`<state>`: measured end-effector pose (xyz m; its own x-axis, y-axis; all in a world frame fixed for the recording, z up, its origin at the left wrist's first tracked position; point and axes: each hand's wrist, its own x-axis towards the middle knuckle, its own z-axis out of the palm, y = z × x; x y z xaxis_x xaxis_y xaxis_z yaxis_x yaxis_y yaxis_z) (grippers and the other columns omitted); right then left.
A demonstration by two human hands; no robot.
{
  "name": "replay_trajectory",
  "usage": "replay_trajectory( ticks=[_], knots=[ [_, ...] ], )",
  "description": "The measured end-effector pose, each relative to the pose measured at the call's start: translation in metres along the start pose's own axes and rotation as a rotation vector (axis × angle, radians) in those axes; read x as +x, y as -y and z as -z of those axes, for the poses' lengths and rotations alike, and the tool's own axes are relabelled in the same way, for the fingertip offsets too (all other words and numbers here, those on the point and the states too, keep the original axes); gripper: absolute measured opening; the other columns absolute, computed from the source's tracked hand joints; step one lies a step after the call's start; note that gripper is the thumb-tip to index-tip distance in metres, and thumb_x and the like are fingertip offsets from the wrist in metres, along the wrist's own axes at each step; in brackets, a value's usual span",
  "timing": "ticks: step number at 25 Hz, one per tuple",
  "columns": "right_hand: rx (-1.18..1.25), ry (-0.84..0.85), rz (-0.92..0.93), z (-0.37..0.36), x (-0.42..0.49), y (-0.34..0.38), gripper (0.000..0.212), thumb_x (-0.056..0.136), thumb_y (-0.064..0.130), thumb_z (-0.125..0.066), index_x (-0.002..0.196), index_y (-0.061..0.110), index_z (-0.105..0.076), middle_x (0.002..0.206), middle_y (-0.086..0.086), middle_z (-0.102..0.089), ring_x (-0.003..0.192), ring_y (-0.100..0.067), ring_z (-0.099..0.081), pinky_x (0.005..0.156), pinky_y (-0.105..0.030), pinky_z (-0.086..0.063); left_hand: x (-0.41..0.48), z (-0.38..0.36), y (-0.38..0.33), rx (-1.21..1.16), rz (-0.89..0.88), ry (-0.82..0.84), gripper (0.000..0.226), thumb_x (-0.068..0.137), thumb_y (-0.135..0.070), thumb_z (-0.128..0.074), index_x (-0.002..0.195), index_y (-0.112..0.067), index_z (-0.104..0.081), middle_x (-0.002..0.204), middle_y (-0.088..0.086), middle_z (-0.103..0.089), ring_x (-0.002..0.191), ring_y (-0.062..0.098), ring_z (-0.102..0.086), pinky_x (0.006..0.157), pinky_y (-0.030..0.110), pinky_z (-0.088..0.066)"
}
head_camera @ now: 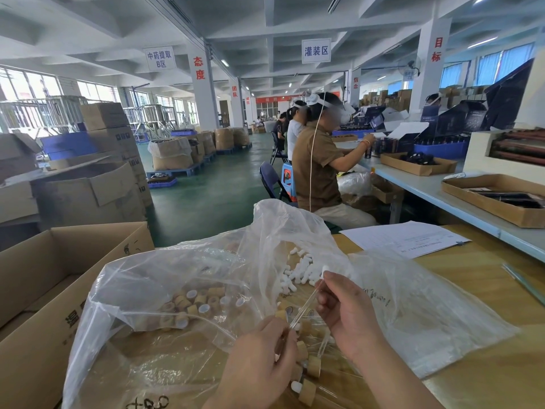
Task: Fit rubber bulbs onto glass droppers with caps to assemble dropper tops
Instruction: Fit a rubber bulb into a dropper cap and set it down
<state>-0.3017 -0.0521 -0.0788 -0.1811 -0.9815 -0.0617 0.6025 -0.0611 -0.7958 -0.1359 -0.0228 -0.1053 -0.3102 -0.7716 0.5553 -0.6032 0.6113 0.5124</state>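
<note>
A thin glass dropper (303, 305) slants between my two hands. My right hand (348, 314) pinches its upper end, where a small white rubber bulb (325, 268) shows above my fingertips. My left hand (265, 358) holds the lower end with curled fingers. Loose white rubber bulbs (298, 273) lie heaped inside a clear plastic bag (165, 278). Tan wood-look caps (191, 305) with white liners fill the bag's left part. Several assembled dropper tops (309, 367) lie on the wooden table (486, 388) under my hands.
An open cardboard box (44, 276) stands at my left. A printed sheet (404, 239) lies at the table's far right, with a thin glass tube (525, 283) near the right edge. Other workers (318, 163) sit at a long bench ahead, amid cartons and pallets.
</note>
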Motion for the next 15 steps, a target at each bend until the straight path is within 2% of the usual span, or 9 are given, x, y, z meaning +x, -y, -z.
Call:
replay_trajectory(
  ticks=[3, 8, 11, 15],
  knots=[
    [-0.013, -0.003, 0.021, -0.0018, -0.0014, -0.0009, 0.022, 0.074, 0.017, -0.070, 0.092, 0.005, -0.071, 0.064, -0.005, -0.062, 0.050, -0.010, -0.052, 0.045, -0.022, -0.047, -0.0005, 0.0004, -0.0008, 0.014, 0.016, 0.011, 0.027, 0.089, -0.034, -0.044, 0.065, -0.040, -0.034, 0.072, -0.022, -0.049, 0.052, 0.006, -0.044, 0.046, 0.014, -0.028],
    [0.018, 0.016, -0.002, -0.0034, -0.0031, 0.0007, 0.017, 0.071, 0.019, -0.070, 0.079, 0.007, -0.078, 0.067, -0.006, -0.063, 0.053, -0.011, -0.053, 0.047, -0.021, -0.049, 0.0005, -0.0001, -0.0024, 0.014, 0.033, 0.023, 0.025, 0.090, -0.035, -0.044, 0.066, -0.037, -0.037, 0.067, -0.019, -0.049, 0.053, 0.008, -0.044, 0.047, 0.017, -0.028],
    [0.132, 0.019, -0.034, -0.0040, -0.0030, 0.0014, 0.020, 0.072, 0.013, -0.068, 0.085, 0.001, -0.075, 0.073, -0.011, -0.068, 0.054, -0.011, -0.057, 0.049, -0.020, -0.051, 0.0007, -0.0002, -0.0017, 0.032, 0.058, 0.025, 0.029, 0.095, -0.036, -0.046, 0.067, -0.031, -0.039, 0.059, -0.012, -0.042, 0.052, 0.009, -0.042, 0.047, 0.018, -0.027],
    [0.241, 0.024, -0.075, -0.0075, -0.0053, 0.0001, 0.021, 0.072, 0.011, -0.068, 0.088, -0.002, -0.074, 0.077, -0.014, -0.070, 0.054, -0.011, -0.058, 0.050, -0.021, -0.053, 0.0024, 0.0009, -0.0030, 0.092, 0.121, 0.065, 0.035, 0.097, -0.041, -0.038, 0.063, -0.034, -0.029, 0.058, -0.008, -0.039, 0.051, 0.008, -0.039, 0.050, 0.021, -0.027]
  ],
)
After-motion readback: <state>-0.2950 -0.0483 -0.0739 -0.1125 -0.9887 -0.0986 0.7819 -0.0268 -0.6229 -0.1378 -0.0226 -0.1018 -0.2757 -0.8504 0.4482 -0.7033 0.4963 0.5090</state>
